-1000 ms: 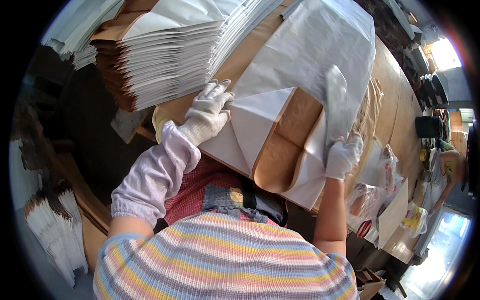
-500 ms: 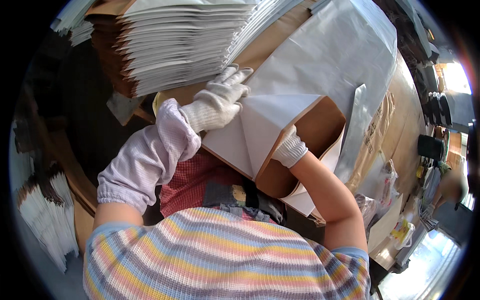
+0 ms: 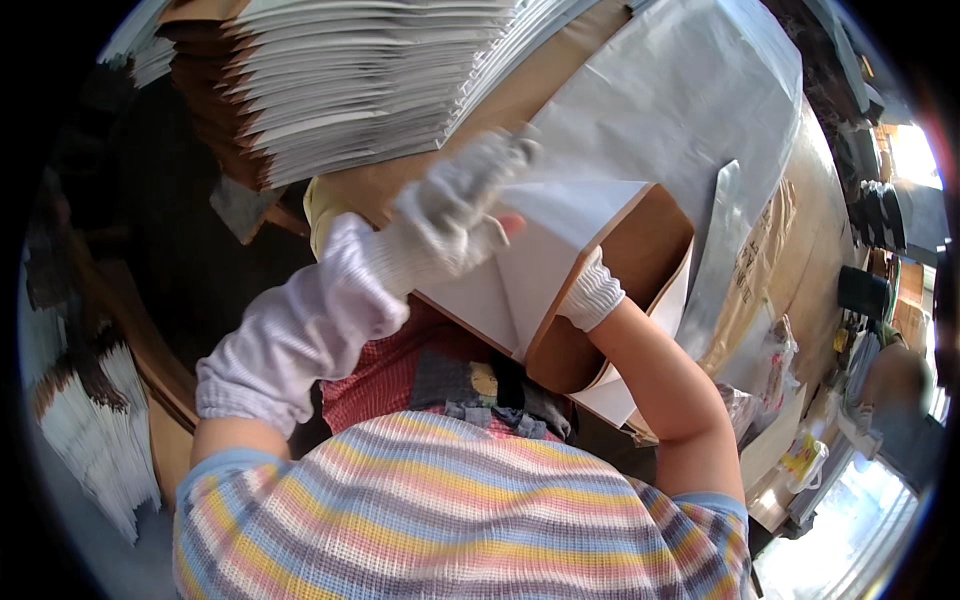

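Note:
A large paper bag (image 3: 560, 215), white outside and brown inside, lies in front of me with its mouth spread wide toward my right. My right hand (image 3: 592, 292), in a white knitted glove, reaches into that mouth; its fingers are hidden inside. Over the bag's left part is my left hand (image 3: 450, 210), gloved too, with fingers stretched out and blurred, and a bare thumb tip standing apart. Nothing shows in it. I cannot tell whether it touches the paper. A light checked sleeve cover (image 3: 300, 320) wraps my left forearm.
A tall stack of folded white and brown paper bags (image 3: 350, 85) stands at the far left. Shiny silvery sheeting (image 3: 660, 110) covers the table beyond the bag. More stacked paper (image 3: 95, 430) sits low at the left. Plastic bags (image 3: 775, 365) lie at the right.
My left hand has lifted and swung slightly right and away from me, its thumb now apart. My right hand stays in the bag, which has shifted a little to the right.

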The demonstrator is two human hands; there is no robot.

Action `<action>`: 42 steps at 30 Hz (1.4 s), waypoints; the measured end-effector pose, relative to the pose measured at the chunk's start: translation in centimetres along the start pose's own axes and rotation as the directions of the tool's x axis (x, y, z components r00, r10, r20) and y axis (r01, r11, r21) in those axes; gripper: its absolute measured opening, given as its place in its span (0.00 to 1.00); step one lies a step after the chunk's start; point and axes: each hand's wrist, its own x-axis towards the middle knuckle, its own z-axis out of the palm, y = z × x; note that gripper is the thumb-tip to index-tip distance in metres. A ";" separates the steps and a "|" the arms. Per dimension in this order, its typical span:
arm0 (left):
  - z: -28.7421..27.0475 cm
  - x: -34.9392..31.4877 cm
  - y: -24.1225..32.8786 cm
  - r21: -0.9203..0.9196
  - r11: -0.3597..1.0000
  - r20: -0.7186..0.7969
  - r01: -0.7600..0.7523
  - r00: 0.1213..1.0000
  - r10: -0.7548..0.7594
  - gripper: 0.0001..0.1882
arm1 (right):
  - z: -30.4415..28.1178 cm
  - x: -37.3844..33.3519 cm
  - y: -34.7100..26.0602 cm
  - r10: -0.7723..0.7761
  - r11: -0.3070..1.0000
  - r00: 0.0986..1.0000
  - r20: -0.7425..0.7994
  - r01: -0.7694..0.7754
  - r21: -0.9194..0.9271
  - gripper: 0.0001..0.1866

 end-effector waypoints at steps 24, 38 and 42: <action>5.2 7.1 4.8 0.411 0.902 0.650 -0.131 0.736 -0.189 0.48 | -12.6 -21.5 0.1 0.385 0.911 0.305 -0.871 -0.277 0.305 0.14; -1.1 -2.8 3.9 0.571 0.821 0.388 -0.010 0.884 -0.259 0.46 | -5.9 -14.2 -2.6 0.076 0.930 0.647 -0.759 -0.321 -0.181 0.06; 1.2 -2.5 6.1 0.303 0.952 0.314 -0.039 0.948 -0.061 0.31 | -6.4 -13.7 -2.3 0.061 0.936 0.677 -0.733 -0.293 -0.193 0.06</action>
